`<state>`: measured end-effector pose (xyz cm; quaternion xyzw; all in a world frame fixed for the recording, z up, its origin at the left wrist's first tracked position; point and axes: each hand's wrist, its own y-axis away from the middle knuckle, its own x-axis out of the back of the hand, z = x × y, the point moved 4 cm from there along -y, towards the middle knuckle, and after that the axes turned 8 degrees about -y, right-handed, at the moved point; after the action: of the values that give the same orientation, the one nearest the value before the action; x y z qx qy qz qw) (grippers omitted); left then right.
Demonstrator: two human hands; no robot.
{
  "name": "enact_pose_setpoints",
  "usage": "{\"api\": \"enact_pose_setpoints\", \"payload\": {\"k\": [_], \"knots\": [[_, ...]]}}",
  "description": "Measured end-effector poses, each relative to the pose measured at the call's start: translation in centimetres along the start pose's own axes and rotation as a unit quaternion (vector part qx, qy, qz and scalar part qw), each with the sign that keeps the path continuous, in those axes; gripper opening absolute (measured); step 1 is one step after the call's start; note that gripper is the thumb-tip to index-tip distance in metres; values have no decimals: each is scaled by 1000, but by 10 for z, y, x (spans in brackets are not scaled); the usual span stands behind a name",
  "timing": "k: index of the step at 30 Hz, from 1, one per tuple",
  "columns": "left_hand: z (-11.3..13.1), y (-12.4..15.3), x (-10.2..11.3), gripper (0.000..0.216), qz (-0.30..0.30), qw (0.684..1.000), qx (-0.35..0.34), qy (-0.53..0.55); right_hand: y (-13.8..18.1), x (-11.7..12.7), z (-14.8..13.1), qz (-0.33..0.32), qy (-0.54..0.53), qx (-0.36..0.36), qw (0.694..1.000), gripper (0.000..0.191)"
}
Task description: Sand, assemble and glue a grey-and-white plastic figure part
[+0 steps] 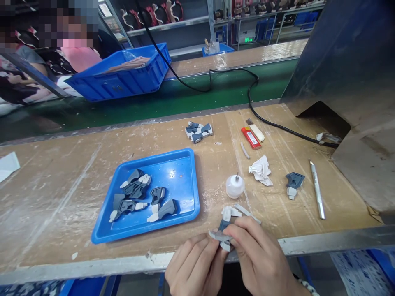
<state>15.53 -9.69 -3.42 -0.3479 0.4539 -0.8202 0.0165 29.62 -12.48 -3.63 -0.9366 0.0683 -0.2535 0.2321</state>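
Observation:
At the table's front edge, my left hand (196, 263) is closed, its fingers pinched round a small dark-blue and white plastic part (224, 224). My right hand (261, 257) is closed too, with thumb and forefinger on the end of a curved grey strip (219, 236), perhaps sandpaper. That strip lies across the part, its left end by my left fingertips. Fingers hide some of the part. Just beyond my hands are a pale loose strip (247, 213) and a round white bottle (235, 187) with a thin metal tip.
Several similar parts lie in a blue tray (197, 185); more sit in a pile (199, 131) behind it. Rightward are a single part (294, 183), a craft knife (317, 189), crumpled tissue (261, 169) and a red lighter (251, 138). A black cable (277, 126) crosses the back.

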Motion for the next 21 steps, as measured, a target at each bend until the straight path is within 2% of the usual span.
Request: {"api": "enact_pose_setpoints", "payload": {"k": [3, 5, 8, 10, 14, 18, 21], "knots": [[0, 0, 0, 23, -10, 1000, -2, 9, -6, 2, 0, -52, -84, -40, 994, 25], [-1, 0, 0, 22, -11, 1000, -5, 11, -11, 6, 1, -63, -142, -79, 985, 21], [-1, 0, -2, 25, -3, 1000, -11, 12, -13, 13, 8, -8, -177, -137, 975, 15], [-2, 0, -2, 28, 1, 1000, -8, 15, -11, 15, 11, 21, -173, -148, 973, 13], [-1, -1, -2, 25, 4, 1000, -2, 11, -6, 7, 6, -4, -105, -72, 992, 18], [-1, -1, 0, 24, -6, 1000, -3, 0, -8, 4, -5, 11, -11, 27, 1000, 29], [-1, 0, 0, 23, -12, 1000, -14, 7, -14, 6, -8, -20, -64, 2, 998, 27]]}}
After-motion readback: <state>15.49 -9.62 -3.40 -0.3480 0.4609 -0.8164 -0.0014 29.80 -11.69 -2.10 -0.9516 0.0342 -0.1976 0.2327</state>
